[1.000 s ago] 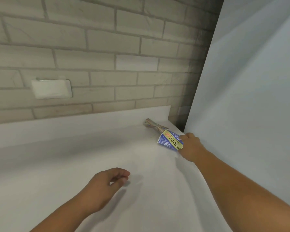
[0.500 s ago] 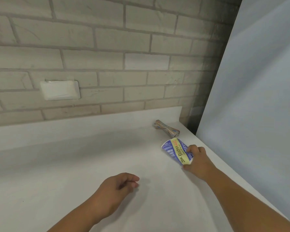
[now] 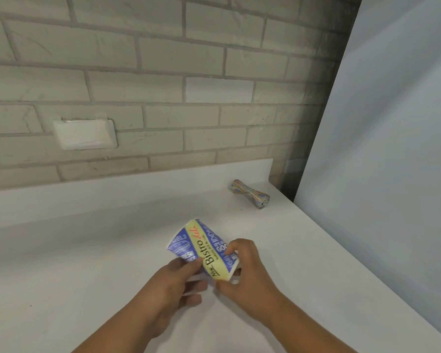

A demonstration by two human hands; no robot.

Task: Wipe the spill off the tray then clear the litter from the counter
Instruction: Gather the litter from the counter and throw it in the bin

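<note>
A blue and yellow paper cup [image 3: 201, 247] printed "Bistro" is held above the white counter [image 3: 87, 250], lying on its side with its base pointing up and away. My right hand [image 3: 247, 273] grips it at the rim end. My left hand [image 3: 173, 284] pinches its lower left side with thumb and fingers. A crushed, twisted can [image 3: 250, 193] lies on the counter near the back right corner, well beyond both hands. No tray is in view.
A brick wall [image 3: 163, 85] with a white outlet cover [image 3: 84, 135] backs the counter. A tall pale panel [image 3: 392, 149] stands along the counter's right edge, close to the can.
My right hand has carried the cup from the back right toward me and to the left. My left hand has risen off the counter and taken hold of the cup too.
</note>
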